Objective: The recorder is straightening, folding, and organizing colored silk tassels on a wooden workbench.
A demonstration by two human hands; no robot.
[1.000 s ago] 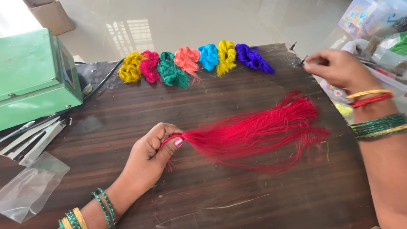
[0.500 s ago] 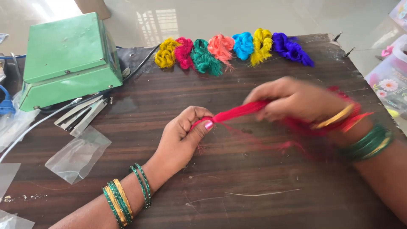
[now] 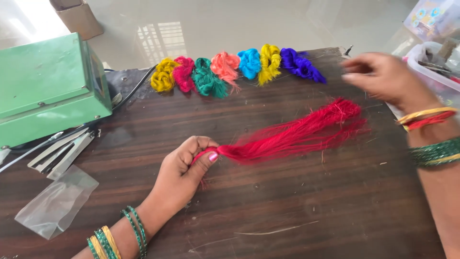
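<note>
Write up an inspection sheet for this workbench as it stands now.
Surface: dark wooden table, scuffed, stray fibres.
Job's things: red thread bundle lying flat, one end pinched.
Clutter: seven coloured thread bundles in a row; clear plastic pouch; green machine.
Hands: left hand grips the red bundle's end; right hand apart from it, blurred.
Cables: black cable beside the machine.
Surroundings: cardboard box, plastic tub.

A dark wooden table (image 3: 287, 211) carries a red thread bundle (image 3: 297, 136) at its middle, a row of coloured thread bundles (image 3: 230, 69) along the far edge, a green machine (image 3: 48, 86) at the left, and a clear bag (image 3: 57, 204) near it.
</note>
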